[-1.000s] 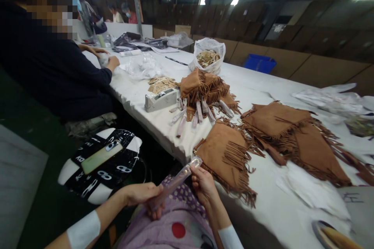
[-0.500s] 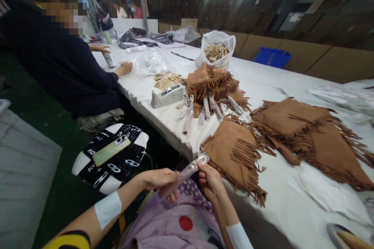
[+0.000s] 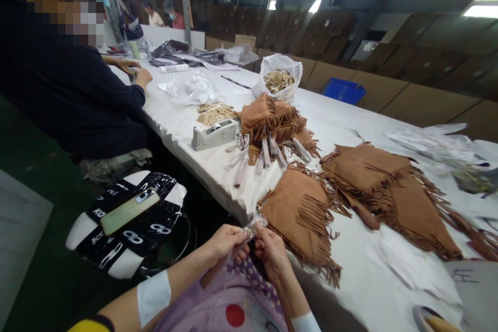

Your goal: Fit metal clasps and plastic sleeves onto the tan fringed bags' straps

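A brown strap in a clear plastic sleeve lies across my lap, its shiny upper end near the table edge. My left hand pinches it partway along, thumb on top. My right hand has thumb and fingers closed on the plastic at the upper end. Just beyond my fingers, a brown suede fringed bag lies flat on the white table. Whether the strap joins this bag is hidden by my fingers and the plastic.
Fringed bags with wrapped straps form a pile; more bags lie rightward. A tape dispenser, tan paper pieces and a filled plastic bag stand behind. A phone rests on a stool at left. A co-worker sits beyond.
My left hand has slid up the strap, closer to my right hand, and the plastic is bunched between them. The co-worker's hands have come together. The view has shifted slightly right.
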A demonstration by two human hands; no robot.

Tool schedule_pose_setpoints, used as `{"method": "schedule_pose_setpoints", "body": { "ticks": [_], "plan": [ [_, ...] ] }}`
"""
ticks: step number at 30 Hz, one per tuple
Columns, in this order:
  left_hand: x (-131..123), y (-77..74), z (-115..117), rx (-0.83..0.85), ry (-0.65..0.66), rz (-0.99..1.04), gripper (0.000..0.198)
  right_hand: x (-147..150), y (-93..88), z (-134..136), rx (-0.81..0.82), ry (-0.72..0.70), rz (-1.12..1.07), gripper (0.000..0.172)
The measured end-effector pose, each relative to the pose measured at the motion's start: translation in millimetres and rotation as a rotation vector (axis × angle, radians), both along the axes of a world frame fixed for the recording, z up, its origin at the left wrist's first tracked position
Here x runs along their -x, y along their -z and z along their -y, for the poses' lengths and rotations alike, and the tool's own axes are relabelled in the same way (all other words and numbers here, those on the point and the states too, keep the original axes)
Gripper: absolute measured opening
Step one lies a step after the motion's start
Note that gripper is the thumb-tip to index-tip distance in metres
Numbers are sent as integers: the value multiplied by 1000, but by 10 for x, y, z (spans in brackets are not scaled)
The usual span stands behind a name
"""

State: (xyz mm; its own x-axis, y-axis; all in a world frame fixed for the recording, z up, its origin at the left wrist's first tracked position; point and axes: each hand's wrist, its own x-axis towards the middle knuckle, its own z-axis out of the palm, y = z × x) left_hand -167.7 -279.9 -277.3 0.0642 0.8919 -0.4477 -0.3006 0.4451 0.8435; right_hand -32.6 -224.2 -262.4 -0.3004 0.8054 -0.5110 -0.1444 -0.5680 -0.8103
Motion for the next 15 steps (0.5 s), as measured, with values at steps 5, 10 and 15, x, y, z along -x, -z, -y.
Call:
{"method": "schedule_pose_setpoints", "body": {
  "ticks": [5,10,15],
  "plan": [
    [-58,-55,-21,-26,-21,33,52,15,6,-23,-17,1,10,42],
    [-107,-48,-83,-14,-72,-105,53,35,33,-17,-10,26,-11,42],
    [-138,1,-99,-73,-161,-200,50,15,34,-19,11,-51,-4,42]
  ]
}}
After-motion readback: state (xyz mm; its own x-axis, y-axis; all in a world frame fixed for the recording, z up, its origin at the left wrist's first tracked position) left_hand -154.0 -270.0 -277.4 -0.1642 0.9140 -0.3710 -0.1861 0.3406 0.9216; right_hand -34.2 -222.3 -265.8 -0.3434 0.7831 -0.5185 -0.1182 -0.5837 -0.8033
